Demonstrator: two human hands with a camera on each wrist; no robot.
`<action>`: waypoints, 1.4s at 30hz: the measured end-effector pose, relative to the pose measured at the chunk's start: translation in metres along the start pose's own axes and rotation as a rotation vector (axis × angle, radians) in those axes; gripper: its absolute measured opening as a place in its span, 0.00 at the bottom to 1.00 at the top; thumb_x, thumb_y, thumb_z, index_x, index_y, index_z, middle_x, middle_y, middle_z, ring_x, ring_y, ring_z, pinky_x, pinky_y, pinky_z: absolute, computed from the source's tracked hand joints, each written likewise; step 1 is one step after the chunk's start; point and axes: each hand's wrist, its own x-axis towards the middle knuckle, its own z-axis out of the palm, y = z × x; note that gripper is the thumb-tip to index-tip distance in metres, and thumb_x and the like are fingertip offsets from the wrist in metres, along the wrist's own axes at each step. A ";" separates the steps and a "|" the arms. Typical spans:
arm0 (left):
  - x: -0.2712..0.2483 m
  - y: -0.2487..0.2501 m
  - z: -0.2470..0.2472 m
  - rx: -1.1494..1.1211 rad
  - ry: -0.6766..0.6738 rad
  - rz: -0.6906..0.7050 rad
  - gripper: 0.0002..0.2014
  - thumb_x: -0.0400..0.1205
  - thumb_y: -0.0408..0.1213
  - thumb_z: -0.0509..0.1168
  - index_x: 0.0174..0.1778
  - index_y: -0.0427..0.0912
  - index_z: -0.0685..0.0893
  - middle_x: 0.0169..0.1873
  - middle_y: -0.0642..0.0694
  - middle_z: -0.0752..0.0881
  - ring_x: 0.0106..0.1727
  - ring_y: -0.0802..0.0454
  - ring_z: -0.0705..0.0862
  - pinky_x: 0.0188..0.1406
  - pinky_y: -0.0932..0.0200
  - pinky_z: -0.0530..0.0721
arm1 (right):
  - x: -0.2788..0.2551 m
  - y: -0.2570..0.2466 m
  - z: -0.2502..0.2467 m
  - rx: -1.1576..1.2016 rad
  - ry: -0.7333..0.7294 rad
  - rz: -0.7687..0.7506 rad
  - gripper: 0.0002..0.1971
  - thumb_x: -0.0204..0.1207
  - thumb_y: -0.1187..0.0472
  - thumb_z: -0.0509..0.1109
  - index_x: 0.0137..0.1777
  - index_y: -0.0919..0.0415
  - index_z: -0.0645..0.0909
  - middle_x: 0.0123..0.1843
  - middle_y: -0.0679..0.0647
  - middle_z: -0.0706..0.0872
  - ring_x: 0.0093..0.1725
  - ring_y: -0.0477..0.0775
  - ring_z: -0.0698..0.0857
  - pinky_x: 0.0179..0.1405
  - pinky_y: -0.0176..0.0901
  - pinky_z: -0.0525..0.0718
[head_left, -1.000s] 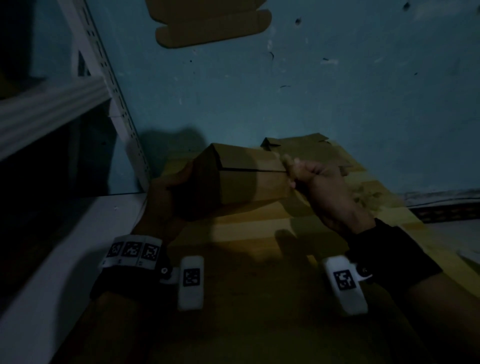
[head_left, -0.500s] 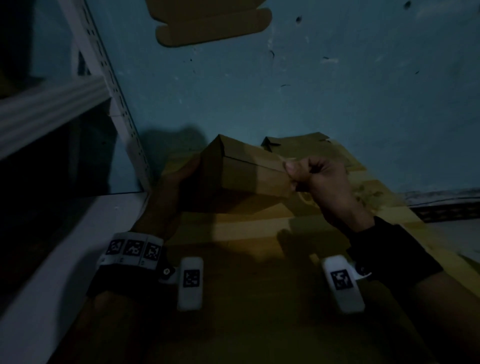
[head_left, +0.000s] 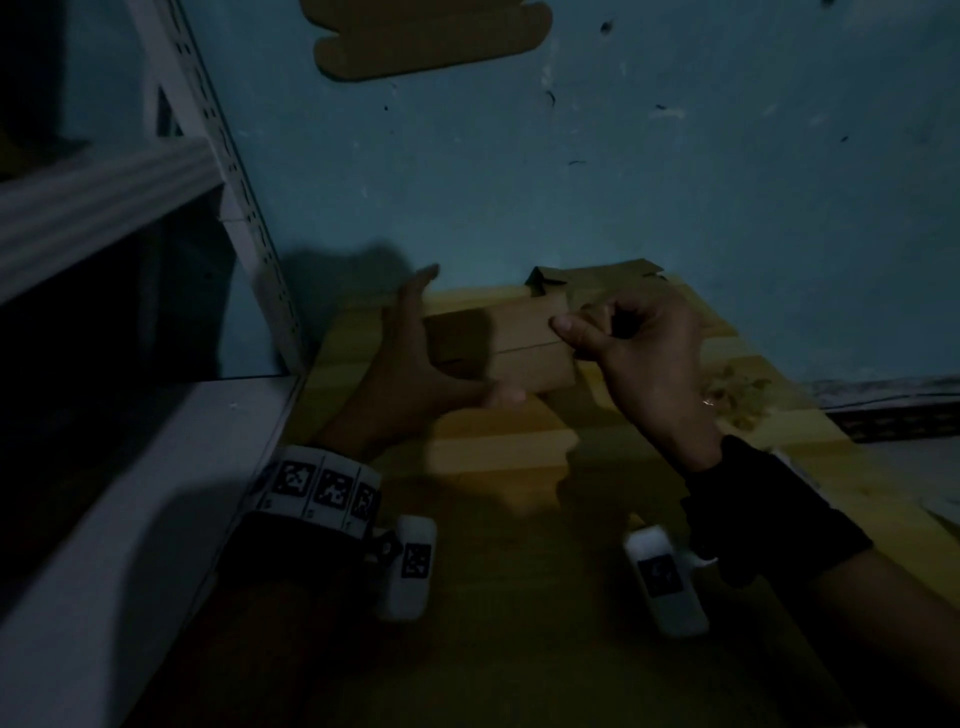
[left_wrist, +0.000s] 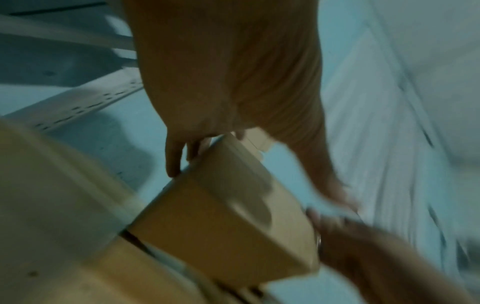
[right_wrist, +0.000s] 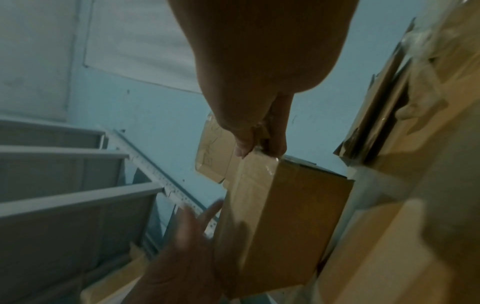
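A small brown cardboard box (head_left: 524, 348) lies on its side on the wooden tabletop (head_left: 498, 457), near the teal wall. My left hand (head_left: 441, 343) is at its left end with fingers straight and thumb spread; it grips nothing. In the left wrist view its fingers (left_wrist: 173, 162) reach the far corner of the box (left_wrist: 221, 216). My right hand (head_left: 576, 325) is at the right end. In the right wrist view, thumb and forefinger of that hand (right_wrist: 255, 148) pinch the edge of the box (right_wrist: 285, 216), where shiny tape runs.
A white metal shelf rack (head_left: 104, 197) with a slotted upright (head_left: 249, 249) stands close on the left. Flattened cardboard (head_left: 597, 280) lies behind the box against the wall. A cardboard cut-out (head_left: 431, 36) hangs high on the wall. Crumpled scraps (head_left: 737, 389) lie at the right.
The box was held up and tilted between both hands; now it sits lower on the table. My left hand has let go and spread open. The right hand still pinches the right end.
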 end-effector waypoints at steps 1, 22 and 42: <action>-0.001 0.001 0.001 0.111 -0.026 0.014 0.69 0.44 0.57 0.86 0.82 0.64 0.56 0.82 0.46 0.55 0.80 0.43 0.63 0.70 0.41 0.78 | -0.001 -0.002 0.002 -0.021 0.004 -0.005 0.22 0.74 0.54 0.82 0.24 0.46 0.73 0.27 0.50 0.82 0.37 0.64 0.89 0.38 0.70 0.88; -0.003 -0.006 -0.008 0.510 0.072 0.335 0.51 0.46 0.39 0.88 0.70 0.46 0.79 0.63 0.44 0.80 0.66 0.39 0.75 0.58 0.51 0.70 | -0.002 -0.010 0.003 0.256 -0.090 0.168 0.03 0.78 0.72 0.74 0.42 0.71 0.85 0.39 0.63 0.91 0.34 0.51 0.91 0.35 0.40 0.88; -0.004 -0.023 -0.021 0.171 -0.009 0.279 0.52 0.46 0.48 0.87 0.68 0.51 0.75 0.59 0.58 0.81 0.61 0.57 0.81 0.62 0.55 0.81 | 0.027 0.012 -0.061 -0.080 0.145 0.336 0.35 0.90 0.42 0.54 0.44 0.77 0.83 0.43 0.74 0.88 0.44 0.70 0.90 0.48 0.65 0.89</action>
